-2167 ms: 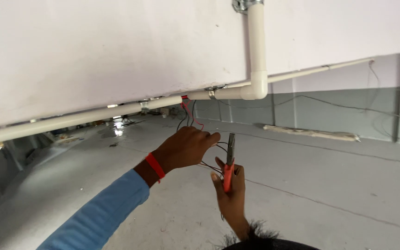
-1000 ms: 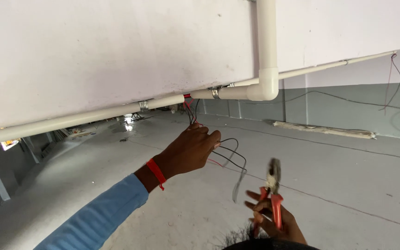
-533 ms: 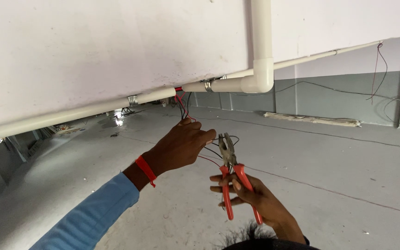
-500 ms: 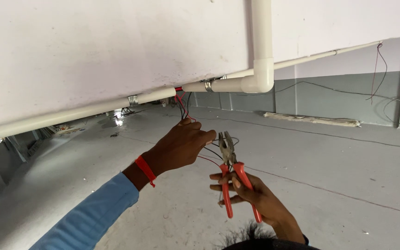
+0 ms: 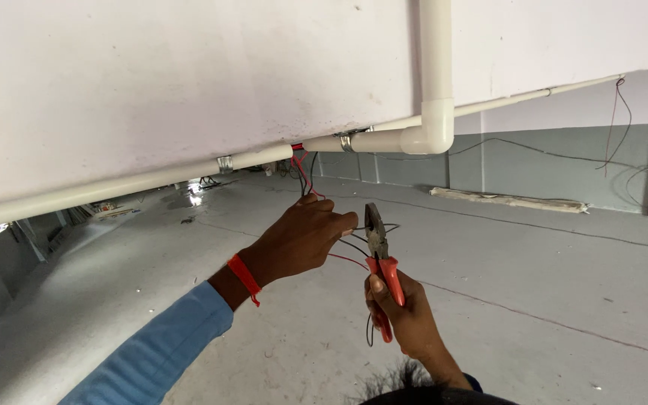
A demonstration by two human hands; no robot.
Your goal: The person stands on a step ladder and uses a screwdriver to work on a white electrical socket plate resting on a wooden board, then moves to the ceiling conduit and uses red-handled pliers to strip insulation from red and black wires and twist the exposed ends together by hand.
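A white conduit pipe (image 5: 189,172) runs along the pale wall to an elbow. Below a gap in it, the left hand (image 5: 301,240) pinches the red and black wires (image 5: 303,171) hanging from that gap. Just beside it, the right hand (image 5: 406,319) grips red-handled pliers (image 5: 379,259), jaws near the wire ends.

A single head-worn camera looks steeply upward from just below the hands, facing the white conduit pipe (image 5: 136,182) on the ceiling. The hands are close; grey walls recede behind.
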